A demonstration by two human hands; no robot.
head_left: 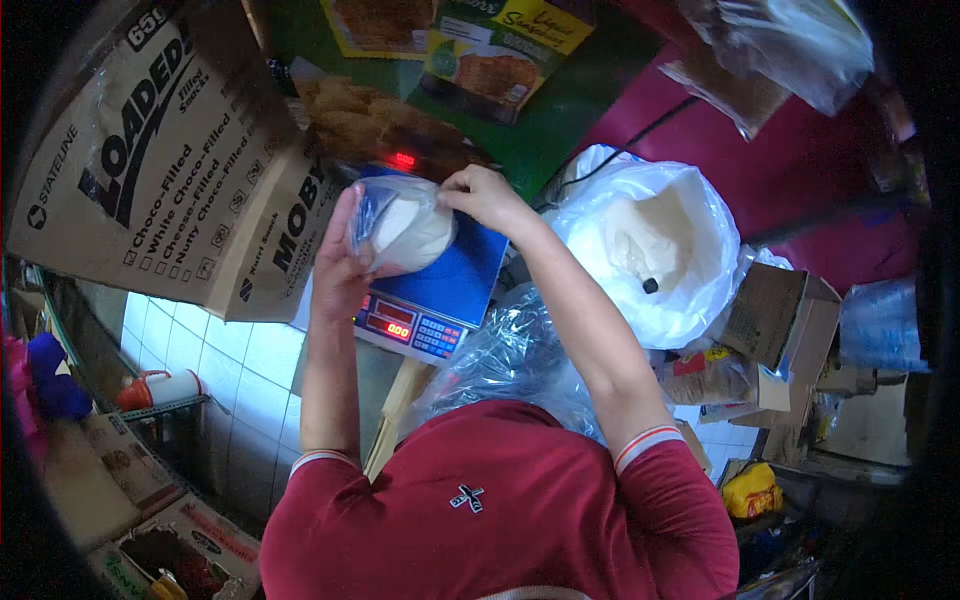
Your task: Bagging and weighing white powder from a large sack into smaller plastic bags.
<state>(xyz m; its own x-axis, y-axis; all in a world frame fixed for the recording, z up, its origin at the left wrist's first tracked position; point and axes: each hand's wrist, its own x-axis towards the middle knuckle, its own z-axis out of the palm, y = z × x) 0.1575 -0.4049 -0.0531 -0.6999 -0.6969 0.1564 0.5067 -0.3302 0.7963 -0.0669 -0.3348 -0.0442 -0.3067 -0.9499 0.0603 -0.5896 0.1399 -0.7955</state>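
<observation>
A clear plastic bag of white powder (410, 238) is held up over a digital scale (465, 285) with a blue platform and a lit red display. My left hand (343, 255) wraps round the bag's left side, thumb toward me. At the bag's upper right, my right hand (487, 198) pinches the plastic edge between bent fingers. Whether the bag's bottom touches the platform I cannot tell. To the right stands a large open white plastic sack (715, 270) with white powder inside. A small dark piece (651, 286) shows on that powder, its kind unclear.
A big cardboard box (150, 230) rises on the left, close to my left hand. Crumpled clear plastic (510, 350) lies between the scale and me. An opened carton (780, 320) is beside the sack. Beyond the scale hang printed yellow and green packages (500, 60).
</observation>
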